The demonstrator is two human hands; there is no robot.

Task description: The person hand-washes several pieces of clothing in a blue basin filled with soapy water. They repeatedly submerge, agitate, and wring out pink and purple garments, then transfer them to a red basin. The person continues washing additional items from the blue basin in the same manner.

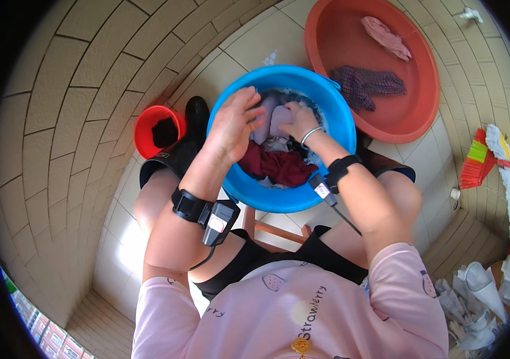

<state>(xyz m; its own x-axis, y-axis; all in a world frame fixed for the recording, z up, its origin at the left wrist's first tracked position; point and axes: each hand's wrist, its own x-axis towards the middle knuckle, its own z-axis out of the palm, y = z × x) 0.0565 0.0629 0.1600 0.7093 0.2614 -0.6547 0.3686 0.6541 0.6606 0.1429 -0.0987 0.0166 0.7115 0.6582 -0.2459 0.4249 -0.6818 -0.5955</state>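
Note:
A blue plastic basin (277, 204) with soapy water stands between my knees. Inside lie a wet pale purple cloth (281, 120), a dark red cloth (277, 168) and some white and black fabric. My right hand (303, 120), a silver bangle at its wrist, has its thumb and fingers around the right edge of the purple cloth. Over the basin's left side is my left hand (237, 121), empty, fingers apart and pointing towards the purple cloth. Suds float along the basin's right inner wall.
Back right, a large reddish tub (398, 132) holds a dark checked cloth (367, 85) and a pink cloth (386, 38). A small red bucket (140, 130) with dark cloth stands left, beside a black boot (197, 119). A broom (477, 161) and mop (506, 193) lean right.

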